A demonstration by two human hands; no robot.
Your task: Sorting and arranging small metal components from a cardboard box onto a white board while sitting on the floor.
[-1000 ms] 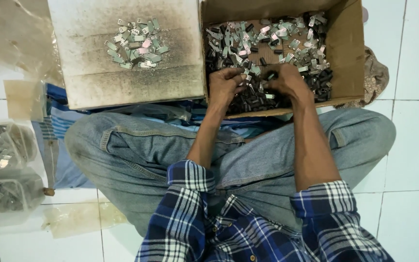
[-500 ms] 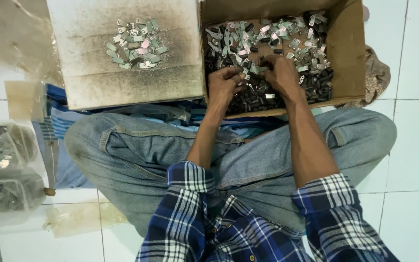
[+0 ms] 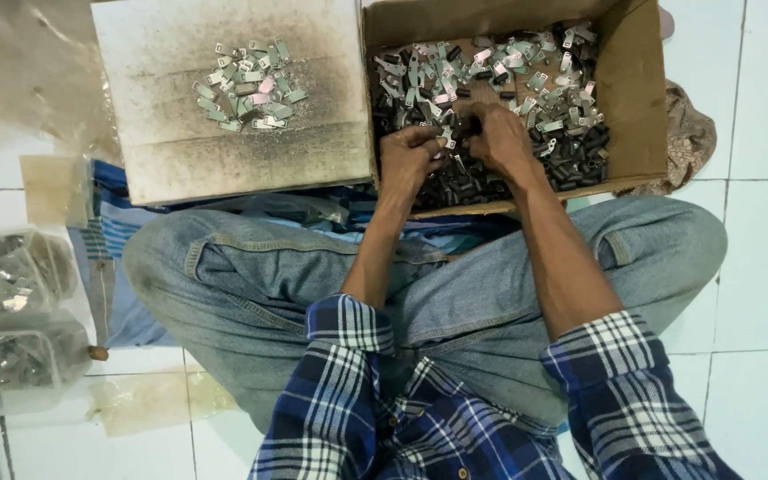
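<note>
My left hand (image 3: 404, 162) and my right hand (image 3: 506, 142) are both inside an open brown cardboard box (image 3: 635, 107), close together. The box holds several small silvery metal clips (image 3: 526, 67) at the far side and several small black parts (image 3: 580, 156) nearer me. My left hand's fingers are curled and pinch a small metal piece at its fingertips. The right hand's fingers point down into the pile beside it; what they hold is hidden by the back of the hand. Left of the box lies a stained grey board (image 3: 180, 160) with a small heap of metal clips (image 3: 246, 87).
I sit cross-legged in jeans (image 3: 251, 276) on a white tiled floor (image 3: 757, 267). Clear plastic bags with metal parts (image 3: 11, 320) lie at my left. A blue striped cloth (image 3: 113, 240) lies under the board. A patterned cloth (image 3: 691, 138) sits right of the box.
My right hand has shifted a little left, closer to my left hand. The left hand stays in about the same place.
</note>
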